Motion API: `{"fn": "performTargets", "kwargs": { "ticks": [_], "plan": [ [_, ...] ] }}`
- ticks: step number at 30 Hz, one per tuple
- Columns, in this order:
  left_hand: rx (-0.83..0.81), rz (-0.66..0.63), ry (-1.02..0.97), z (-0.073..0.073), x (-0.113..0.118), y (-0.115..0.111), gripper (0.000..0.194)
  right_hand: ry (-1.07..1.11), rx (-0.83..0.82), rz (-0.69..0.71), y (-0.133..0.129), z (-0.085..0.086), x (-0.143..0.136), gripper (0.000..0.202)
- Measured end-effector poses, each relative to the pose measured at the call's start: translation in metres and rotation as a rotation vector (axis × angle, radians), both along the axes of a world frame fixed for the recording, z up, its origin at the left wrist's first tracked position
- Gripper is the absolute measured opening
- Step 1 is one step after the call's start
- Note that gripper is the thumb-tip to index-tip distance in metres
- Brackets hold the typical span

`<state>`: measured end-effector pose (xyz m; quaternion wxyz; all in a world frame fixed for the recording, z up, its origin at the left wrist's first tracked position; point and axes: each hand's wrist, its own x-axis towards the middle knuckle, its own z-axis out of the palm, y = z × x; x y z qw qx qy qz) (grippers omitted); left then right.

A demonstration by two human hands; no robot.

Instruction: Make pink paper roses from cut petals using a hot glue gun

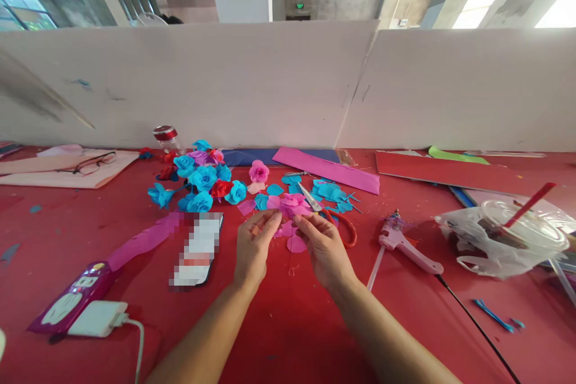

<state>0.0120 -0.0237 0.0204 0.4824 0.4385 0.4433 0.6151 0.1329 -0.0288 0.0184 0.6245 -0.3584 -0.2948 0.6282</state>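
Observation:
My left hand (254, 246) and my right hand (326, 246) face each other over the red table, thumbs and fingers pinched together. A thin dark line runs between and below the fingertips; what either hand holds is too small to make out. Pink petals (294, 199) lie just beyond the fingers, and a round pink petal (296, 244) is below the right fingertips. Scissors (344, 231) with red handles rest beside the right hand, blades pointing away. Blue petals (330, 191) are spread behind them. A finished pink flower (258, 171) lies farther back.
Blue, red and purple flowers (203, 177) are bunched at back left, near a red-lidded jar (166, 138). A phone (198, 252) and a plugged-in white charger (98, 319) lie left. At right are a corded glue gun (409, 246) and a bagged cup (522, 228).

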Motion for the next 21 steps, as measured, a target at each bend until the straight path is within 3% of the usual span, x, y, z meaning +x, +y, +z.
{"fn": "performTargets", "kwargs": {
  "ticks": [9, 14, 21],
  "plan": [
    [-0.023, 0.075, -0.001, -0.0067, 0.0000, 0.0045, 0.015, -0.040, 0.032, 0.029, -0.0026, 0.0003, -0.0017, 0.009],
    [0.051, 0.127, 0.092, -0.0042, 0.0000, 0.0008, 0.014, -0.088, 0.043, 0.030, -0.0031, -0.0011, -0.0022, 0.011],
    [0.067, 0.082, 0.021, -0.0053, -0.0009, -0.0003, 0.012, -0.098, 0.068, 0.024, -0.0019, -0.0034, -0.0018, 0.010]
  ]
}}
